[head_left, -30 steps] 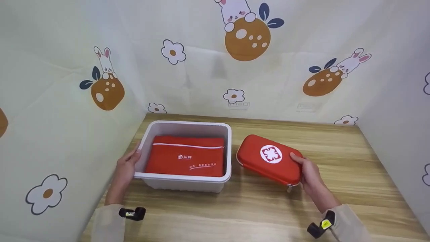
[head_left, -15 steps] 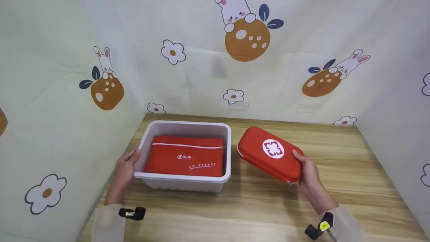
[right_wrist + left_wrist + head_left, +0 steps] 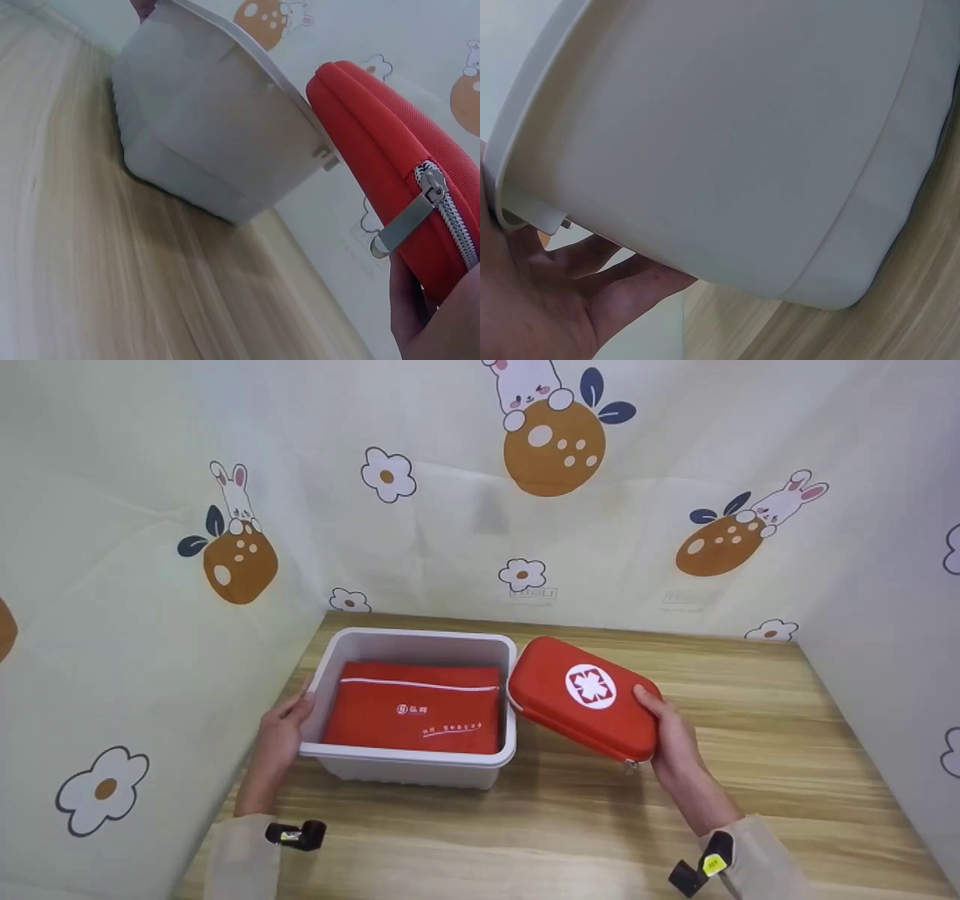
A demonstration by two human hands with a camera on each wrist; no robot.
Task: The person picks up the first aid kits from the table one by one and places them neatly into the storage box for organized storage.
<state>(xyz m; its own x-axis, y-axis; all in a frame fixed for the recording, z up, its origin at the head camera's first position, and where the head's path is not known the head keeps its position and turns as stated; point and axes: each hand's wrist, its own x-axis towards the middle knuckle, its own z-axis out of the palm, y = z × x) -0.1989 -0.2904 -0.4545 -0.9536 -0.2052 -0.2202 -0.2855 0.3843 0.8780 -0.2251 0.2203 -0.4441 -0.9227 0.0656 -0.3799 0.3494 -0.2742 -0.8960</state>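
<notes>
A white plastic bin [image 3: 412,772] stands on the table, with a flat red zip pouch [image 3: 412,709] lying inside it. My left hand [image 3: 283,735] holds the bin's left side, its thumb at the rim. In the left wrist view the fingers [image 3: 622,281] lie against the bin's outer wall. My right hand [image 3: 679,742] grips the right end of a red first-aid case [image 3: 581,701], thumb on top and the other fingers mostly hidden beneath. The case is tilted and raised off the table, its left end close to the bin's right rim. In the right wrist view its metal zip pull [image 3: 405,225] hangs down.
The wood-grain table [image 3: 585,840] is bordered by pale cloth walls [image 3: 450,525] printed with rabbits, oranges and flowers. The left wall runs close beside my left arm. Each wrist wears a small black camera.
My right hand has raised the first-aid case and carried it left, up to the bin's right rim. The bin, the pouch and my left hand stay where they were.
</notes>
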